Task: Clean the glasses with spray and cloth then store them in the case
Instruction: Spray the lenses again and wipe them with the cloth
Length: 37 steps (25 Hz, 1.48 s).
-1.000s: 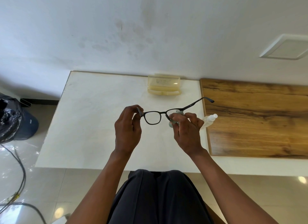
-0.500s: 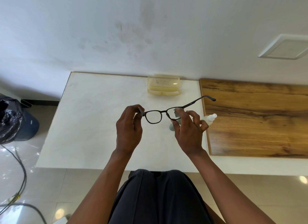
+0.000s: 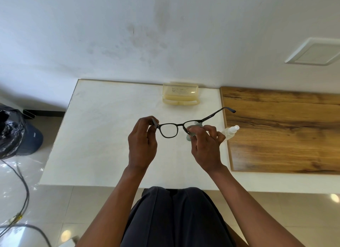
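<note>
White marble-look table (image 3: 103,136) against wall; open yellowish glasses case (image 3: 181,96) at back edge, spray bottle (image 3: 230,132) lying by wooden section (image 3: 285,132).

You had a single view, worn on your head, and it looked forward and steeply down. It sat close over your lap, so your forearms ran up from the bottom edge to the middle of the frame. The white surface (image 3: 103,136) filled the centre, with the wooden panel (image 3: 283,132) on its right and the wall (image 3: 128,35) bowed across the top by the wide lens. The tiled floor (image 3: 20,184) showed at lower left. No second view was there to overlap with it.
</note>
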Each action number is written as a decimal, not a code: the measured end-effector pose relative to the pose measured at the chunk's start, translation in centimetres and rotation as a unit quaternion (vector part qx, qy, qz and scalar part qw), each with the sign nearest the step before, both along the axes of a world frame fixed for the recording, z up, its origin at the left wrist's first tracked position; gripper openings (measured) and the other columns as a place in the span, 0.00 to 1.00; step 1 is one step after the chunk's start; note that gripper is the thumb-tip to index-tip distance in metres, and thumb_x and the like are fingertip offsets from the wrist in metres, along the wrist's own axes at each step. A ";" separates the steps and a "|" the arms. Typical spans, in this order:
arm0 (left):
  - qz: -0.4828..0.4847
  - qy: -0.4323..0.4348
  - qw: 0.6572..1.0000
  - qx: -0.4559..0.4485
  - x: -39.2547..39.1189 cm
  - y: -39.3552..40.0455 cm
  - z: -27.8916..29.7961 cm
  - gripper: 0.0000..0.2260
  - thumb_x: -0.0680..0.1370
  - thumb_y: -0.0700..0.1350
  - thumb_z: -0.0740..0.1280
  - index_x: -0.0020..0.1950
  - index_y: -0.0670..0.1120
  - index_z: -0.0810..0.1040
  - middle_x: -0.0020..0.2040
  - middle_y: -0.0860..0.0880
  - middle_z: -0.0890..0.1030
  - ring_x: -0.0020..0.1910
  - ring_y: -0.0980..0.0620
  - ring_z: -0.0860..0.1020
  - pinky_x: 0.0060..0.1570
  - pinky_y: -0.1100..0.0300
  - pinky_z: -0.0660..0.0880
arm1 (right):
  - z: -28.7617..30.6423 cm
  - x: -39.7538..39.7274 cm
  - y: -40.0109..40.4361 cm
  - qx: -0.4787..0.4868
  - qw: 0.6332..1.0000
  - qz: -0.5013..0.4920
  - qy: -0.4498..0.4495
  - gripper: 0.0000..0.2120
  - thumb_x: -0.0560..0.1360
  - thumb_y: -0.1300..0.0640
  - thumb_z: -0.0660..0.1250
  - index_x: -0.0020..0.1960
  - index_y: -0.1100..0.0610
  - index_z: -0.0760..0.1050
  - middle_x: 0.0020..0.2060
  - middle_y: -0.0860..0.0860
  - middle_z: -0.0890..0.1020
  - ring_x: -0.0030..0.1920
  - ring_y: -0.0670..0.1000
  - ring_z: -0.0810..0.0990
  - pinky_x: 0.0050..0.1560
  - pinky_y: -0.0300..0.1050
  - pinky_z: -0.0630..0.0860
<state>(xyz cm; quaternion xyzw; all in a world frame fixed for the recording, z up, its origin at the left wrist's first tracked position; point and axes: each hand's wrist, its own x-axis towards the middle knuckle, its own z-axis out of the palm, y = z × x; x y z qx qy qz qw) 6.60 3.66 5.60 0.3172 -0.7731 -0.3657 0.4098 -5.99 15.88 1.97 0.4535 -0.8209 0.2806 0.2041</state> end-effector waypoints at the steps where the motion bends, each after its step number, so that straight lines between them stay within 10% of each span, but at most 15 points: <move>1: 0.001 -0.002 1.000 0.001 0.0 0.0 0.0 0.09 0.73 0.25 0.63 0.45 0.39 0.75 0.42 0.49 0.77 0.44 0.70 0.74 0.46 0.76 0.68 | 0.1 0.0 0.1 -0.002 1.000 -0.002 0.016 0.09 0.72 0.60 0.60 0.49 0.49 0.66 0.37 0.44 0.82 0.48 0.49 0.70 0.44 0.47 0.56; 11: -0.011 0.000 1.000 -0.012 0.1 -0.1 0.2 0.15 0.73 0.25 0.63 0.46 0.46 0.72 0.42 0.50 0.77 0.44 0.70 0.73 0.43 0.77 0.67 | 0.3 -0.5 0.7 0.053 0.996 -0.073 -0.006 0.18 0.71 0.47 0.64 0.57 0.53 0.68 0.46 0.45 0.82 0.55 0.48 0.69 0.47 0.48 0.57; 19: -0.010 0.002 1.000 -0.003 0.1 -0.2 0.2 0.15 0.73 0.26 0.63 0.46 0.47 0.72 0.43 0.50 0.77 0.44 0.69 0.74 0.44 0.76 0.68 | 1.0 0.1 0.0 0.024 0.988 0.042 -0.145 0.23 0.67 0.64 0.65 0.61 0.53 0.66 0.53 0.46 0.81 0.58 0.46 0.69 0.48 0.51 0.64; 27: -0.005 -0.002 1.000 -0.003 0.2 -0.1 0.3 0.10 0.73 0.26 0.63 0.46 0.41 0.74 0.42 0.50 0.77 0.45 0.71 0.74 0.46 0.77 0.68 | 0.8 -0.4 0.4 -0.002 0.984 0.108 -0.138 0.06 0.73 0.60 0.59 0.49 0.54 0.67 0.43 0.48 0.78 0.47 0.48 0.70 0.41 0.49 0.73; 37: 0.003 -0.001 1.000 -0.018 0.1 -0.1 0.8 0.07 0.74 0.28 0.63 0.46 0.38 0.75 0.42 0.52 0.77 0.43 0.62 0.75 0.43 0.77 0.68 | 0.8 -0.6 0.8 -0.023 0.982 0.104 -0.153 0.10 0.72 0.62 0.66 0.49 0.55 0.66 0.40 0.57 0.80 0.46 0.48 0.70 0.44 0.37 0.69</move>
